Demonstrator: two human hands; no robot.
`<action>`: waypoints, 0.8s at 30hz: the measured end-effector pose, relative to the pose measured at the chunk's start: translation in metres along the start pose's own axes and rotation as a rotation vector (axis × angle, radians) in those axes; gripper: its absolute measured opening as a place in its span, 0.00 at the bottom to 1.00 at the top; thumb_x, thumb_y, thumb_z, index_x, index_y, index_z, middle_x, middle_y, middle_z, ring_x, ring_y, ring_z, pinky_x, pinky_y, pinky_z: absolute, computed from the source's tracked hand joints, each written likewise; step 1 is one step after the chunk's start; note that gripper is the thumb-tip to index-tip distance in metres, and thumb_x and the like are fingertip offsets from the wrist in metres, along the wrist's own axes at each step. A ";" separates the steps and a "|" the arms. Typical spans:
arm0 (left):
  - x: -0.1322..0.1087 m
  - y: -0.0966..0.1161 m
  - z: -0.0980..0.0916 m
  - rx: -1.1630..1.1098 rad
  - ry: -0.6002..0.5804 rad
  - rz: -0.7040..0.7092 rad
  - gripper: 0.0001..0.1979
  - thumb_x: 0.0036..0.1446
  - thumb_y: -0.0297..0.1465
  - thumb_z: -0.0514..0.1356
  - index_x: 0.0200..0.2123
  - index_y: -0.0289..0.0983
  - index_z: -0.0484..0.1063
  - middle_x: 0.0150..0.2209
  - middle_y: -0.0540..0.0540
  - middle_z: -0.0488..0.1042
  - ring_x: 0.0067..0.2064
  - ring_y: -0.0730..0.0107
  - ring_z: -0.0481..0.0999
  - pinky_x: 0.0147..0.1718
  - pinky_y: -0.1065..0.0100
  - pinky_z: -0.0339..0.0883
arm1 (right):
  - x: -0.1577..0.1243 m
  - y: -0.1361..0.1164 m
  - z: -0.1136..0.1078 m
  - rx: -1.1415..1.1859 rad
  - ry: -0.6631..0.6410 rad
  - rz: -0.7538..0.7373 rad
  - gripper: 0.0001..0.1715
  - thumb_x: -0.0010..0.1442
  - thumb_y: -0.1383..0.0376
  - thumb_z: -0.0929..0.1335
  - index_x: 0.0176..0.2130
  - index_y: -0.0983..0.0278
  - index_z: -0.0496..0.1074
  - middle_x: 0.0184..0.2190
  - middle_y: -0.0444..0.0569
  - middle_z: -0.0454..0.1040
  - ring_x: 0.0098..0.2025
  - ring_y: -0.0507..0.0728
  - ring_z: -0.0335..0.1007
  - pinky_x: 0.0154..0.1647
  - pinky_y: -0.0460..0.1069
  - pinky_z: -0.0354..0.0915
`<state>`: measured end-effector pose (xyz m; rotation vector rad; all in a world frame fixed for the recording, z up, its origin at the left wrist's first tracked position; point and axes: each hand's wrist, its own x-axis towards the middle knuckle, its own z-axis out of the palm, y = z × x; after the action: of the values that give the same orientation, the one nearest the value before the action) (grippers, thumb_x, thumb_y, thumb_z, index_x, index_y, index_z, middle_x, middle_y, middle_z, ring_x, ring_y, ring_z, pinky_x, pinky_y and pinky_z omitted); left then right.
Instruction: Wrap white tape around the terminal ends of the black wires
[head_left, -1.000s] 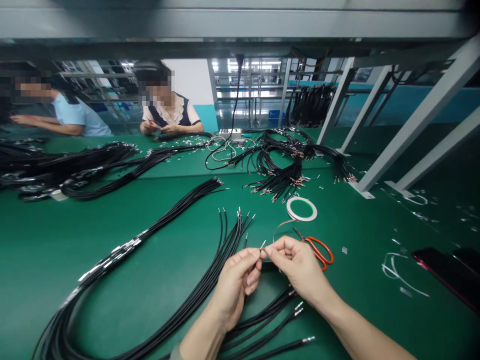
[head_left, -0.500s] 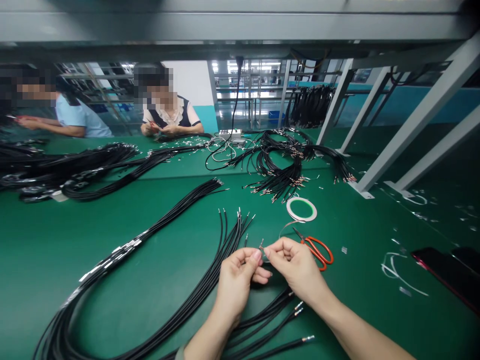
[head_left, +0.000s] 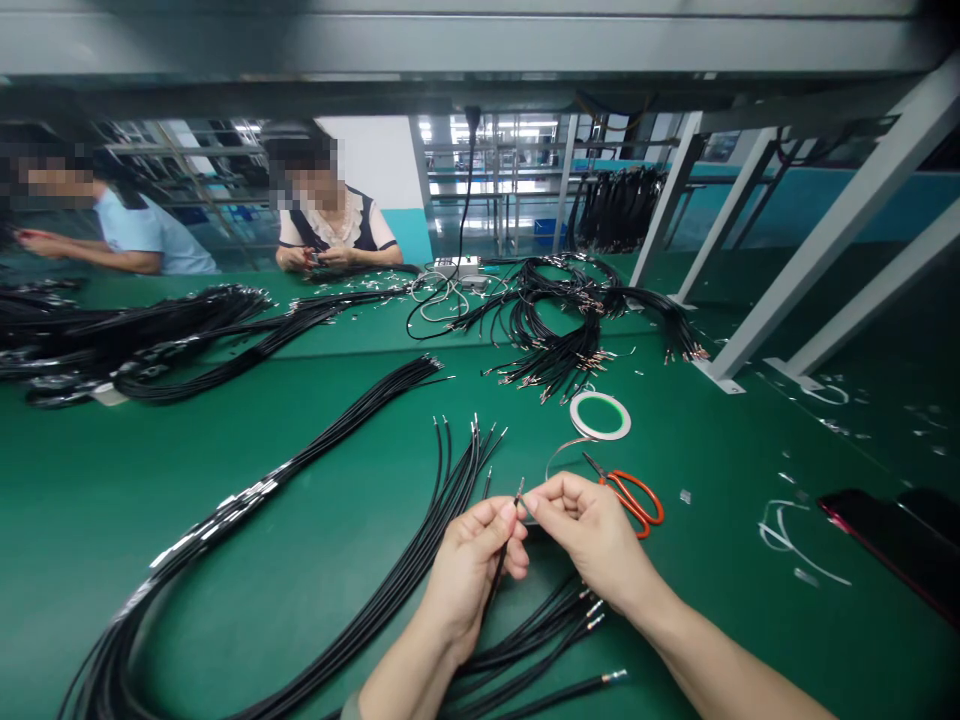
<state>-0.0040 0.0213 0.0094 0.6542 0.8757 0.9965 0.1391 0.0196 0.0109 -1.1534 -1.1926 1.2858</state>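
Near the middle of the green table, my left hand [head_left: 472, 560] pinches a black cable [head_left: 496, 572] just below its metal tip [head_left: 520, 487], which points up. My right hand [head_left: 592, 530] is closed at the tip's right side, thumb and forefinger pressed together; what they grip is too small to make out. A thin strip [head_left: 559, 455] runs from a white tape roll [head_left: 601, 416] down towards my right hand. Orange-handled scissors [head_left: 637, 500] lie just beyond my right hand. Loose black cables [head_left: 517, 645] with metal ends pass below both hands.
A long curved bundle of black cables [head_left: 315, 455] lies at left, more cable heaps [head_left: 555, 330] farther back. Grey metal legs [head_left: 810, 240] stand at right, near a dark red-edged object [head_left: 885, 535]. Two people sit across the table, one in a light blue shirt [head_left: 154, 235].
The fingers of my left hand have curled in, and the cable below them now shows. The view has shifted slightly; my right hand remains beside the tip.
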 end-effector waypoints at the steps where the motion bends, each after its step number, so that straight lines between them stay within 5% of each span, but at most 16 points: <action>1: 0.000 0.000 0.000 -0.005 -0.001 -0.006 0.10 0.48 0.33 0.67 0.30 0.31 0.75 0.21 0.51 0.71 0.17 0.83 0.65 0.18 0.79 0.62 | 0.000 0.000 0.000 0.004 -0.003 0.002 0.13 0.56 0.58 0.70 0.32 0.67 0.74 0.26 0.48 0.78 0.28 0.53 0.71 0.31 0.47 0.64; 14: 0.000 -0.001 0.000 -0.018 -0.025 -0.016 0.10 0.49 0.33 0.67 0.30 0.31 0.75 0.21 0.52 0.69 0.17 0.84 0.62 0.16 0.79 0.58 | -0.001 0.001 0.002 0.091 -0.015 0.013 0.12 0.56 0.58 0.71 0.31 0.66 0.74 0.28 0.47 0.77 0.29 0.52 0.70 0.33 0.46 0.63; 21: 0.000 -0.001 0.003 0.000 -0.090 0.037 0.10 0.52 0.34 0.64 0.30 0.32 0.74 0.22 0.52 0.70 0.17 0.84 0.64 0.18 0.78 0.60 | 0.003 0.006 0.004 0.208 0.106 0.190 0.14 0.53 0.57 0.72 0.27 0.66 0.72 0.17 0.39 0.65 0.17 0.46 0.51 0.17 0.43 0.47; 24: 0.002 0.000 0.002 0.014 -0.017 0.053 0.11 0.51 0.35 0.66 0.31 0.32 0.74 0.22 0.52 0.70 0.17 0.84 0.65 0.18 0.79 0.61 | 0.006 0.004 0.001 0.225 0.197 0.106 0.13 0.55 0.56 0.71 0.31 0.64 0.71 0.17 0.37 0.63 0.16 0.46 0.50 0.16 0.42 0.45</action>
<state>-0.0016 0.0232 0.0096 0.7000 0.8546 1.0313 0.1372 0.0251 0.0070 -1.1596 -0.8305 1.3153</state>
